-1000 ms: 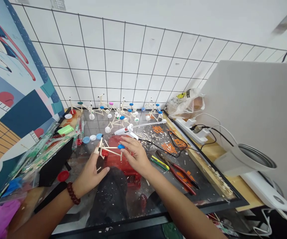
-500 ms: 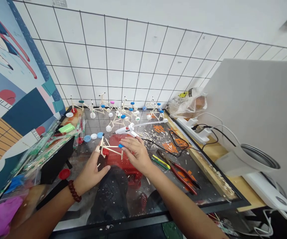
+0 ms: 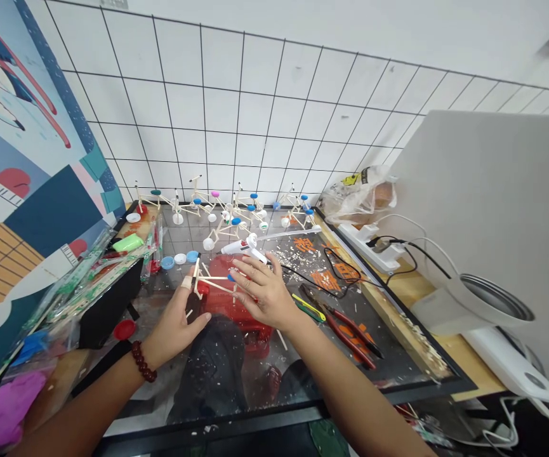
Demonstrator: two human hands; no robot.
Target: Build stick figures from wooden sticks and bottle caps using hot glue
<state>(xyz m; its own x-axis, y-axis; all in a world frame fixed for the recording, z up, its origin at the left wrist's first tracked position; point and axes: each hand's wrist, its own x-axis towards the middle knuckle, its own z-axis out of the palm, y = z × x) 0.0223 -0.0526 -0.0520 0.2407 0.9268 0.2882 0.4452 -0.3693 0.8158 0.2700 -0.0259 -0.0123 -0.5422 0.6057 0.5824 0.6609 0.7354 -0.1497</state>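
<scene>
A small bicycle model made of pale wooden sticks [image 3: 214, 278] stands between my hands on the glossy tabletop. Its front upright has a black-tipped bar, and its blue seat [image 3: 231, 277] is partly covered by my right hand. My left hand [image 3: 176, 324] is at the front end, fingers reaching against the upright and thumb held well apart. My right hand [image 3: 267, 292] hovers over the rear end, fingers spread, its tips beside the seat. Just beyond it lies a white glue gun [image 3: 240, 247]. Blue and white bottle caps [image 3: 179, 259] lie beyond my left hand.
Several finished stick bicycles [image 3: 236, 221] with cap wheels line the back by the tiled wall. To the right lie red-handled pliers [image 3: 350, 339], a yellow-green tool [image 3: 308, 307], a black cord [image 3: 338, 295] and wood scraps. Packets of sticks [image 3: 98, 279] fill the left side.
My right hand has shifted slightly right and its fingers have spread, moving off the blue seat. My left hand and the stick bicycle stay almost in place.
</scene>
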